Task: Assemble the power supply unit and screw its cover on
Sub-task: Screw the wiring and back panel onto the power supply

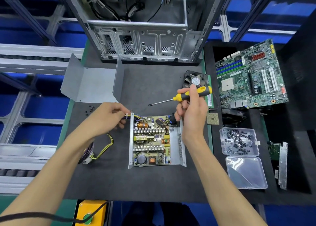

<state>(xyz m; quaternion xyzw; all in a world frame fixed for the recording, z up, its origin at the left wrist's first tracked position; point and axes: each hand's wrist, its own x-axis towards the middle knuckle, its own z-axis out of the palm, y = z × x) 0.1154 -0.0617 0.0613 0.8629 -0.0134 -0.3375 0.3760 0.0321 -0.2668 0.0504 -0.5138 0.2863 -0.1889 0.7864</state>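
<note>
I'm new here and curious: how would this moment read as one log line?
left hand: pinches wire bundle | right hand: holds screwdriver | power supply: open | cover: off

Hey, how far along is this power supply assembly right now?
Done: the circuit board sits in the open base. In hand: the left hand grips the cable bundle at the base's wall; the right hand holds the screwdriver. Left: the cover lies apart, loose screws unused.

The dark work mat (145,183) carries the open power supply unit (156,141). Behind it: computer chassis (143,43). Behind-left: metal cover (92,84), apparently loose screws (89,108). Right: screw box (239,141).
</note>
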